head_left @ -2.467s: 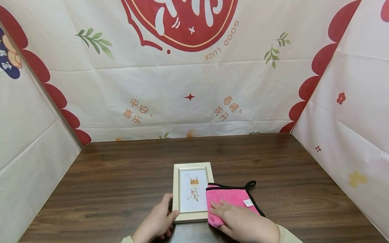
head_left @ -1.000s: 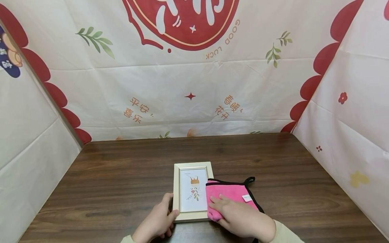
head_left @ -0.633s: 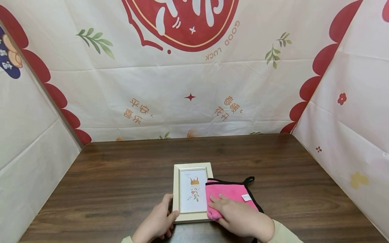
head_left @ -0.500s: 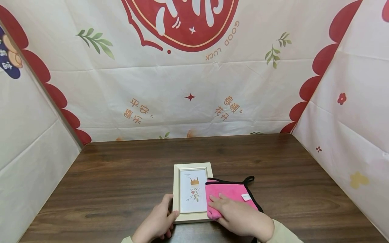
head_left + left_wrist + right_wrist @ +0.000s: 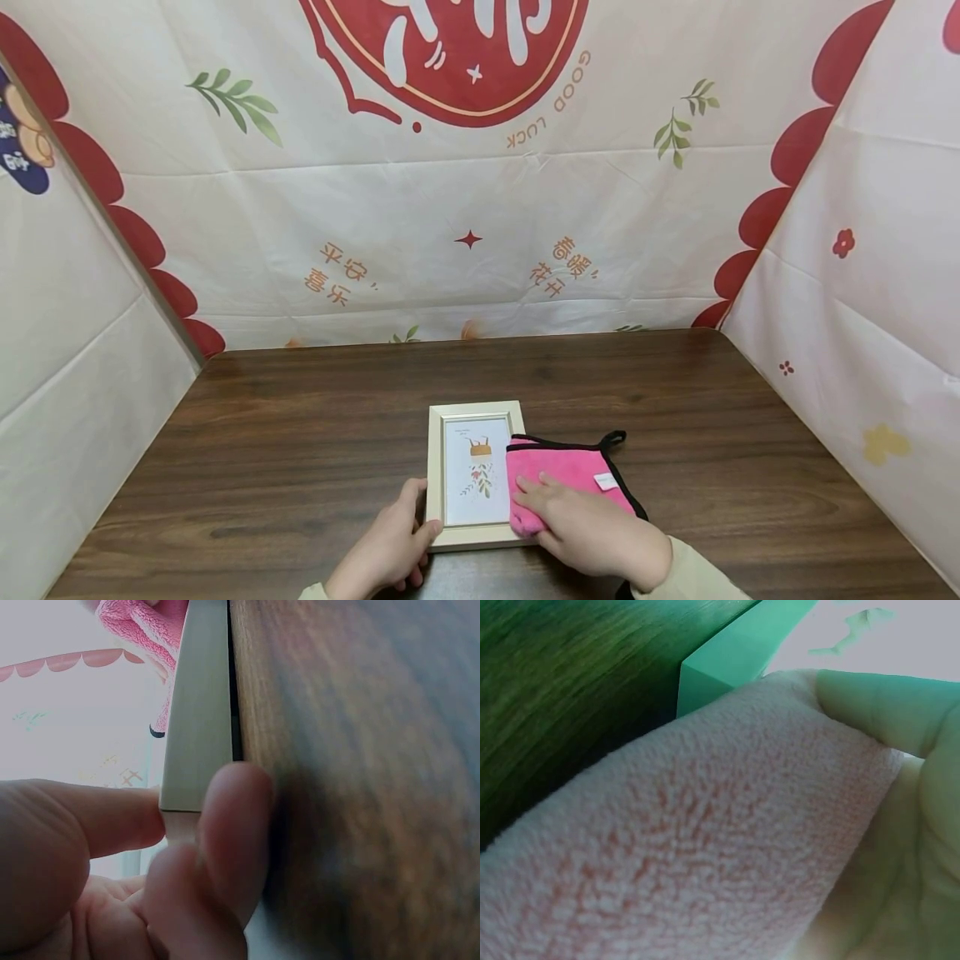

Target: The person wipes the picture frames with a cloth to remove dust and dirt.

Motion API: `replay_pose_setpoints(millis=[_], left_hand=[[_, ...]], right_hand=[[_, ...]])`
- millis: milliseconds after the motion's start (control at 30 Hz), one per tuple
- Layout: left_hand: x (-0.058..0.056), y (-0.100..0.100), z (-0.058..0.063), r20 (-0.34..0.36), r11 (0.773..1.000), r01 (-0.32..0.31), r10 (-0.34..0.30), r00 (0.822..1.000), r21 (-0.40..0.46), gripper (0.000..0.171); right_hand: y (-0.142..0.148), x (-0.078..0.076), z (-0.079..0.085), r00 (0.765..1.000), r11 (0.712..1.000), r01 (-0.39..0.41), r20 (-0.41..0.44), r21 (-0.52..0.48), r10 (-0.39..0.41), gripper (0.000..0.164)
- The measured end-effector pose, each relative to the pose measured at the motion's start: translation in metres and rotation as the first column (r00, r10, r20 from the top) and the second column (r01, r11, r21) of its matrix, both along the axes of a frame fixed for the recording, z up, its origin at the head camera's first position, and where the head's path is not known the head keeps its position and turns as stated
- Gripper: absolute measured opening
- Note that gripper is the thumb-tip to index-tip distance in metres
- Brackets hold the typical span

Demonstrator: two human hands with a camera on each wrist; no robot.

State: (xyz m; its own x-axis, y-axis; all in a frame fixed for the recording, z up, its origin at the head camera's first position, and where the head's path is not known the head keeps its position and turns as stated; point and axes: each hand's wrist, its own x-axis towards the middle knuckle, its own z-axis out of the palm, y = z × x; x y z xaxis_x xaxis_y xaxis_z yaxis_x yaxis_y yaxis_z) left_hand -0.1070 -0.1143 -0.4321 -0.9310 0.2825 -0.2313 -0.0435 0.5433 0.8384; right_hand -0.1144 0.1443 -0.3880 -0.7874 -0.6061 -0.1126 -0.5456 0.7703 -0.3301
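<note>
A cream picture frame [image 5: 480, 536] with a flower print lies face up on the table. My left hand [image 5: 386, 542] grips its lower left corner, the thumb [image 5: 120, 817] on the front and curled fingers [image 5: 236, 825] at the side and underside. A folded pink cloth [image 5: 570, 467] with black trim, a hanging loop and a white label covers the frame's right edge. My right hand [image 5: 592, 529] lies over the cloth, holding it against that edge; in the right wrist view the thumb [image 5: 885, 705] presses on the plush fabric [image 5: 690, 825]. The palm hides part of the cloth.
The dark wood-grain table [image 5: 300, 417] reaches back to a white printed curtain [image 5: 420, 208]. Similar white cloth walls rise at the left [image 5: 60, 333] and the right [image 5: 862, 333].
My right hand and the pink cloth have slid a little away from me along the frame's right edge. The left hand and the frame stay in place.
</note>
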Motion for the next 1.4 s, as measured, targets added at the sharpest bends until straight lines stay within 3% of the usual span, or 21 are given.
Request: replay_pose_setpoints(millis=[1400], left_hand=[[0.0006, 0.0012, 0.0016, -0.001, 1.000, -0.005, 0.005, 1.000, -0.007, 0.050]], right_hand=[[-0.0011, -0.0054, -0.0024, 1.000, 1.000, 0.005, 0.014, -0.005, -0.005, 0.042]])
